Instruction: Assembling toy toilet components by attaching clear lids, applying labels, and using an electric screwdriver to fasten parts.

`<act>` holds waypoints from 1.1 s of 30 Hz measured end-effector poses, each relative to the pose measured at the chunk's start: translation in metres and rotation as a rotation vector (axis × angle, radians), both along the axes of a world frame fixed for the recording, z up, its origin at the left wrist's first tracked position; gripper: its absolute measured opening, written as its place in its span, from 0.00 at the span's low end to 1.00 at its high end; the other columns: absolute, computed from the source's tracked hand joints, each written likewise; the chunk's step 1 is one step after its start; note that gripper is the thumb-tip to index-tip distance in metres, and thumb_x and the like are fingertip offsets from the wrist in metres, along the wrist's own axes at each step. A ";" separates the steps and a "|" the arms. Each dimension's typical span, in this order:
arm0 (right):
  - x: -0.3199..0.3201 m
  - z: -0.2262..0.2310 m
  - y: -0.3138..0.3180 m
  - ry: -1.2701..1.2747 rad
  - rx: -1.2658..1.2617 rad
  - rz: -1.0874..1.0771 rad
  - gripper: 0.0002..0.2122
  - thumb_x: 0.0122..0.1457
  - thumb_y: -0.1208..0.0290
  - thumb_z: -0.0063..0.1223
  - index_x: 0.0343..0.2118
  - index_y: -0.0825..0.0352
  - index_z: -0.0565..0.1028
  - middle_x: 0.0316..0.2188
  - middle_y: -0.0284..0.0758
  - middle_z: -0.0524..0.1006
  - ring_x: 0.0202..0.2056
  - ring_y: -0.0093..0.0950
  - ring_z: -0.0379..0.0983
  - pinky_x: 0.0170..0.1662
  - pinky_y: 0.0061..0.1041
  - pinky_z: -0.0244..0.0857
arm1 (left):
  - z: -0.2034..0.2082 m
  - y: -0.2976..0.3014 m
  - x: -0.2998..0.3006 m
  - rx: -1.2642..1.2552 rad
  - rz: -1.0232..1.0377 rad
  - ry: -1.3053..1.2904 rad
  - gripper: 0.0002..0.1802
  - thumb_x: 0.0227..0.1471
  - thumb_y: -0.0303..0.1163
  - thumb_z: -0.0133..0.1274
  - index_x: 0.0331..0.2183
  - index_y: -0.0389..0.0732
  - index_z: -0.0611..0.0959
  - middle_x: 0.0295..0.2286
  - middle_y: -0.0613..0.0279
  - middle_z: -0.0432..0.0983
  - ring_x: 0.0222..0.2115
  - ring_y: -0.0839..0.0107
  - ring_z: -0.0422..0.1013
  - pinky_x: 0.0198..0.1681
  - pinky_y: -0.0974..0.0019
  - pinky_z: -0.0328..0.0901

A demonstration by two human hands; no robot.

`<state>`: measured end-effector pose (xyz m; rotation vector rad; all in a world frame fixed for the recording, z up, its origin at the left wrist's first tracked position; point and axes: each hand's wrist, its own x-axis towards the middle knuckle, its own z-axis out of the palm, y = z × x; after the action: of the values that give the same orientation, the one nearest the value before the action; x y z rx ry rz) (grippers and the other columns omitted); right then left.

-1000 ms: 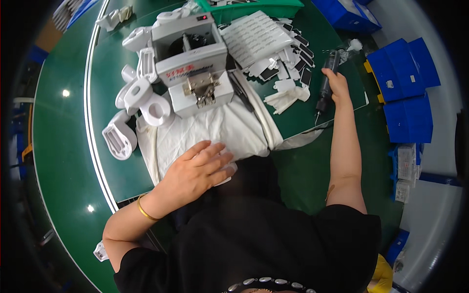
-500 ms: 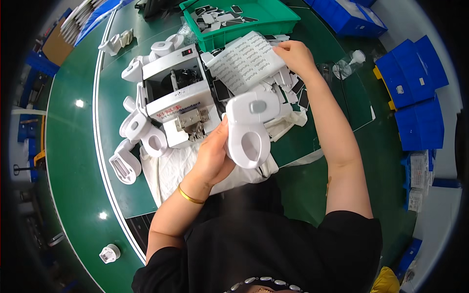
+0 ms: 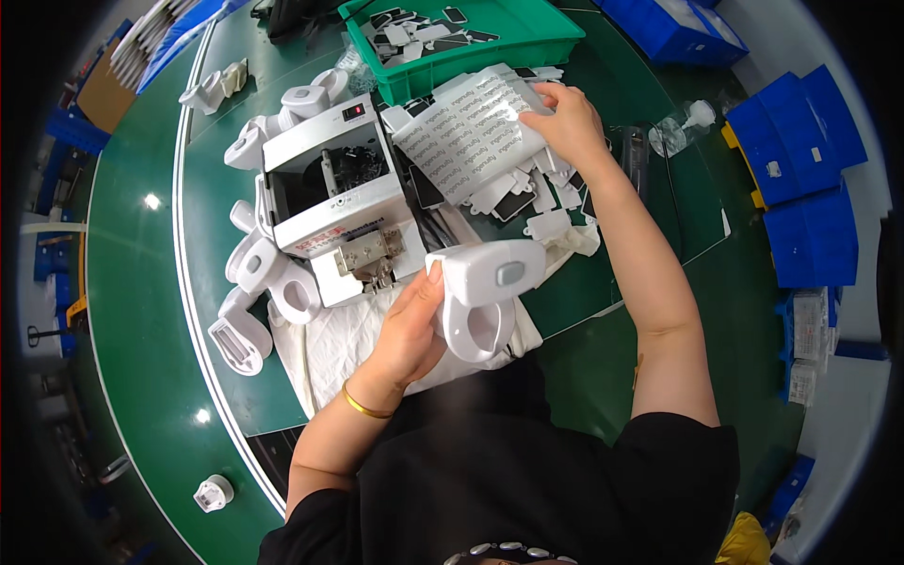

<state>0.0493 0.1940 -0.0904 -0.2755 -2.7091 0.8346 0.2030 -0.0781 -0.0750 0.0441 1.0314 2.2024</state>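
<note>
My left hand (image 3: pixel 405 331) grips a white plastic housing (image 3: pixel 478 271) by its side. The housing has a grey oval button and a round ring-shaped opening below, and it hangs over the front edge of the cloth. Farther up and to the right, my right hand (image 3: pixel 571 124) pinches the right edge of a white sheet (image 3: pixel 466 137) printed all over with small repeated lettering. Under and beside the sheet lies a loose heap of white and black flat pieces (image 3: pixel 516 202). Left of the sheet stands a silver machine (image 3: pixel 330 202) with an open black bowl and a metal clamp in front.
A green tray (image 3: pixel 490 55) of similar flat pieces is at the back. Several more white housings (image 3: pixel 292 292) crowd the machine's left side. A pale cloth (image 3: pixel 325 344) covers the table's front. A clear bottle (image 3: pixel 673 137) lies at right, near blue bins (image 3: pixel 805 231).
My left hand has lowered the housing slightly and tipped its top toward me. The sheet's right edge looks more lifted and bent at my right fingertips.
</note>
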 end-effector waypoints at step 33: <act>-0.073 -0.017 0.038 -0.126 -0.501 0.105 0.15 0.51 0.66 0.60 0.38 0.71 0.79 0.32 0.39 0.80 0.33 0.27 0.76 0.38 0.26 0.69 | -0.009 0.105 -0.086 -0.793 0.102 1.058 0.26 0.60 0.46 0.40 0.42 0.30 0.77 0.59 0.37 0.55 0.64 0.43 0.37 0.64 0.43 0.29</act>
<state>-0.0236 0.2321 -0.1075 -0.2987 -2.6012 1.5722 0.1174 0.0268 -0.0837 0.8665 2.4364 1.6221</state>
